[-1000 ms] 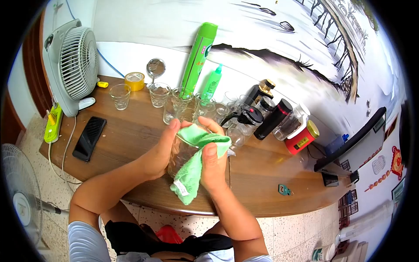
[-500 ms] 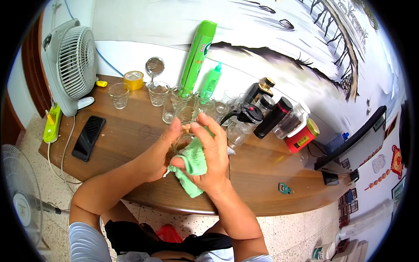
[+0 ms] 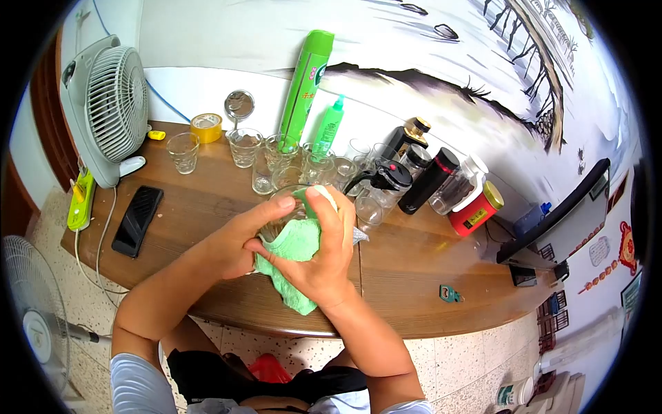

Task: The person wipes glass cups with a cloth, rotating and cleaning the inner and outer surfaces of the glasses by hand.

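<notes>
A clear glass vessel (image 3: 274,228) is held between both hands above the table's front part, its outline partly hidden by fingers and cloth. My left hand (image 3: 241,234) grips it from the left side. My right hand (image 3: 324,255) wraps round a light green cloth (image 3: 293,241), which is pressed against the glass, its loose end hanging below the palm. Just beyond the hands stand several clear drinking glasses (image 3: 244,149) and a glass pot with a black lid (image 3: 390,176).
On the wooden table (image 3: 427,255) are a phone (image 3: 138,221), yellow tape (image 3: 206,128), a round mirror (image 3: 239,105), a green spray can (image 3: 305,90), a green bottle (image 3: 328,129), a black flask (image 3: 429,181), a red canister (image 3: 476,209) and a bottle opener (image 3: 449,294). A fan (image 3: 114,103) stands left.
The green cloth has gone from being stretched between both hands to being bunched against the glass under my right hand. My right hand has closed round it and shifted slightly left.
</notes>
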Motion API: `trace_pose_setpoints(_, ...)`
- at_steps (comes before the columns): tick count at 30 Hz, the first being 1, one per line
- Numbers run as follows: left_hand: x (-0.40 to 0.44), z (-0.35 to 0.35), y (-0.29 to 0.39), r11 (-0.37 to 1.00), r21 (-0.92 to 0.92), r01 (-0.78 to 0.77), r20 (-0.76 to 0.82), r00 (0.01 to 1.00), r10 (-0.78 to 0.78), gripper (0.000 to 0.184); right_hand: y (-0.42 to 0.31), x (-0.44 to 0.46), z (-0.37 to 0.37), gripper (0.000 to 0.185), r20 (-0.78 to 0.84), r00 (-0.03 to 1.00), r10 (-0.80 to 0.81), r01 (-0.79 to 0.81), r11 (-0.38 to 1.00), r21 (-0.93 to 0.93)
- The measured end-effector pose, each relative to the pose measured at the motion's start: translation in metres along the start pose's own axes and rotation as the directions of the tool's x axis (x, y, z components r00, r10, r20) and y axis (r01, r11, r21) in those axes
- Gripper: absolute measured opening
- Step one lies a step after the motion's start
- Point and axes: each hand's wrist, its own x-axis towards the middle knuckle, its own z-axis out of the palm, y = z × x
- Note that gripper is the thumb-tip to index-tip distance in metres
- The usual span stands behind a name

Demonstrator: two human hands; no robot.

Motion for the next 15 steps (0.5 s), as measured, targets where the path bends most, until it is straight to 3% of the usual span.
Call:
trace_pose_setpoints(2, -0.003, 0.013, 0.006, 0.996, 0.059, 0.062, -0.057, 0.997, -0.059, 0.056, 0.001, 0.003, -0.003, 0.116, 0.019, 0.999, -0.028, 0.028, 0.999, -0.018)
trace_pose_setpoints(6, -0.006, 0.027, 0.008, 0.971, 0.215, 0.104, -0.105, 0.991, -0.082, 0.064, 0.016, 0.003, -0.015, 0.092, 0.123, 0.992, 0.033, -0.053, 0.985, 0.161)
trace_pose_setpoints(7, -0.008, 0.029, 0.009, 0.959, 0.250, 0.135, -0.130, 0.986, -0.105, 0.066, 0.013, 0.002, -0.014, 0.089, 0.153, 0.974, 0.164, -0.207, 0.922, 0.326)
trace_pose_setpoints(9, -0.007, 0.020, 0.009, 0.923, 0.342, 0.175, -0.127, 0.982, -0.139, 0.075, 0.006, 0.001, -0.014, 0.086, 0.206, 0.885, 0.417, -0.446, 0.638, 0.628)
trace_pose_setpoints(11, -0.005, 0.000, -0.001, 0.898, 0.410, 0.157, -0.127, 0.985, -0.115, 0.076, 0.007, 0.004, -0.019, 0.091, 0.336, 0.795, 0.505, -0.569, 0.429, 0.701)
trace_pose_setpoints(15, -0.009, 0.007, 0.014, 0.840, 0.519, 0.155, -0.081, 0.988, -0.132, 0.070, 0.013, 0.006, -0.021, 0.094, 0.353, 0.876, 0.328, -0.475, 0.713, 0.515)
